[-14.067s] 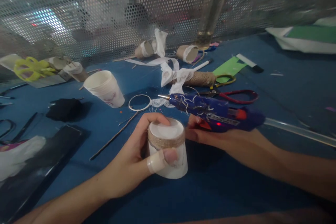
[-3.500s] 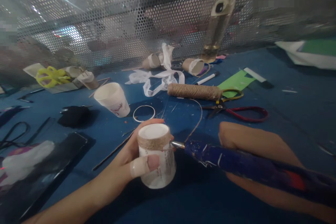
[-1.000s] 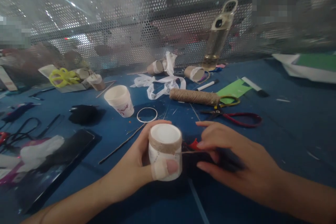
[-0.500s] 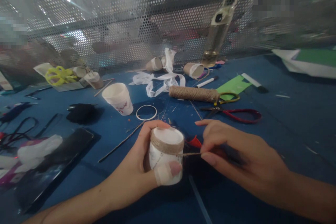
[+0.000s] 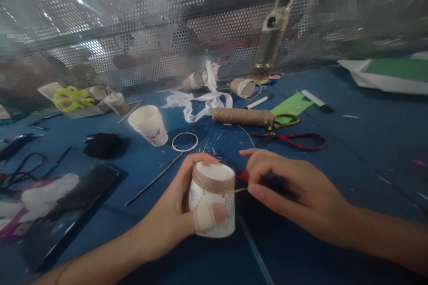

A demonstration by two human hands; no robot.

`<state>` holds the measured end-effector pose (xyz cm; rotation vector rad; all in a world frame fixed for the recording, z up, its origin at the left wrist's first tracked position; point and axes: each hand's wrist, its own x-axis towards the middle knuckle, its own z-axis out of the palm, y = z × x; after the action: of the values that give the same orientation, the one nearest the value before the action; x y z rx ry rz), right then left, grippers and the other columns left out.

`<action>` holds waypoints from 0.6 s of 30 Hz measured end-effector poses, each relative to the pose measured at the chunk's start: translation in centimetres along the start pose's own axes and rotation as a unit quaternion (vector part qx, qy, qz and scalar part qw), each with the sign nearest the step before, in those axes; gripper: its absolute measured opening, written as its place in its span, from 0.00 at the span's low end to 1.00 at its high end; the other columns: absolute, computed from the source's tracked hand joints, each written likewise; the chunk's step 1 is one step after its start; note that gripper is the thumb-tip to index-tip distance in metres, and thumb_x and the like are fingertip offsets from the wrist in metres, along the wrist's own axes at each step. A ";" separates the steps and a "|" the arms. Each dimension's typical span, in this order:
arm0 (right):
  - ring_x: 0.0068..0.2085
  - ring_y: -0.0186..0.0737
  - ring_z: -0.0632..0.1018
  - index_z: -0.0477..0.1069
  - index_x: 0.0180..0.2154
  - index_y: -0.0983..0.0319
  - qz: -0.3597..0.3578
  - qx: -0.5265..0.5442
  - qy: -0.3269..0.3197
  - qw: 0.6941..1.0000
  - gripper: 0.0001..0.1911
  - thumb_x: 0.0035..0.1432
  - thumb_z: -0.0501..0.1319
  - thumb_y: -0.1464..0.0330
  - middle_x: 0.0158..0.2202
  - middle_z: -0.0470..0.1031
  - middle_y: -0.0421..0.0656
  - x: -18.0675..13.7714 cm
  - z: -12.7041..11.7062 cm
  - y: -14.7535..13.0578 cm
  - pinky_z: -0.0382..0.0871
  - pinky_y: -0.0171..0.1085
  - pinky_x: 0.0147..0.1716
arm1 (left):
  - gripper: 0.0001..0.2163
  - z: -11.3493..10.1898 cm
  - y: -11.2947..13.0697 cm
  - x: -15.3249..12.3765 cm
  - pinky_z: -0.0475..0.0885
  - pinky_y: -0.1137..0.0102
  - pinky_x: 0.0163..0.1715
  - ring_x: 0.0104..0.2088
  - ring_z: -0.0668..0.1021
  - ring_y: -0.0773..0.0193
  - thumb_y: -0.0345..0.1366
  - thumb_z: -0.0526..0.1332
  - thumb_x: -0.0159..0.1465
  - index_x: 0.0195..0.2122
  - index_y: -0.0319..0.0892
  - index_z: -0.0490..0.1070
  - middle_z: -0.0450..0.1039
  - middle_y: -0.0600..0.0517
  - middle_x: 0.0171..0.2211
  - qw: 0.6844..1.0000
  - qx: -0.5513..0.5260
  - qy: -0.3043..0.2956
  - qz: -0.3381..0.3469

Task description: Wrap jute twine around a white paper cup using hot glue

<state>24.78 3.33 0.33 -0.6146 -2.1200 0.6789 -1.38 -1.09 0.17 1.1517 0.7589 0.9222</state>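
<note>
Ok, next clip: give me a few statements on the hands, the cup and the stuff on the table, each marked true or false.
1. The left hand holds an upturned cup with twine wound round its top. True.
2. The right hand grips a glue gun. False: its fingers pinch a strand of twine that leads to the cup.
3. The left thumb wears a plaster. True.
4. The twine spool stands upright. False: it lies on its side on the table.
5. The red scissors lie right of the spool. True.
6. The second cup is stacked on the held one. False: it sits apart, farther back to the left.
</note>
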 end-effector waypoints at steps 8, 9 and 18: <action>0.36 0.28 0.78 0.71 0.39 0.55 0.006 -0.013 0.007 1.000 0.07 0.74 0.64 0.68 0.31 0.73 0.30 -0.1 0.1 0.1 0.71 0.39 0.69 | 0.24 0.0 -0.2 0.0 0.81 0.65 0.45 0.45 0.82 0.59 0.40 0.77 0.66 0.59 0.57 0.69 0.79 0.53 0.48 1.000 -0.011 -0.008 -0.025; 0.36 0.29 0.78 0.71 0.39 0.56 0.004 -0.016 0.006 1.000 0.07 0.74 0.63 0.68 0.31 0.73 0.30 -0.1 0.1 0.0 0.71 0.39 0.68 | 0.24 0.0 -0.2 0.0 0.81 0.65 0.45 0.45 0.82 0.59 0.40 0.76 0.67 0.59 0.57 0.69 0.78 0.53 0.48 1.000 -0.012 -0.011 -0.026; 0.36 0.31 0.78 0.70 0.39 0.56 -0.003 -0.039 -0.007 0.999 0.07 0.74 0.62 0.69 0.32 0.74 0.32 0.0 0.1 -0.1 0.74 0.44 0.67 | 0.23 0.2 -0.3 -0.1 0.80 0.68 0.46 0.45 0.79 0.64 0.39 0.77 0.67 0.60 0.58 0.71 0.76 0.54 0.50 0.998 -0.041 -0.036 -0.042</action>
<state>24.66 3.26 0.37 -0.6474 -2.1675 0.6018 -1.16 -1.34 -0.08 1.0675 0.6993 0.8289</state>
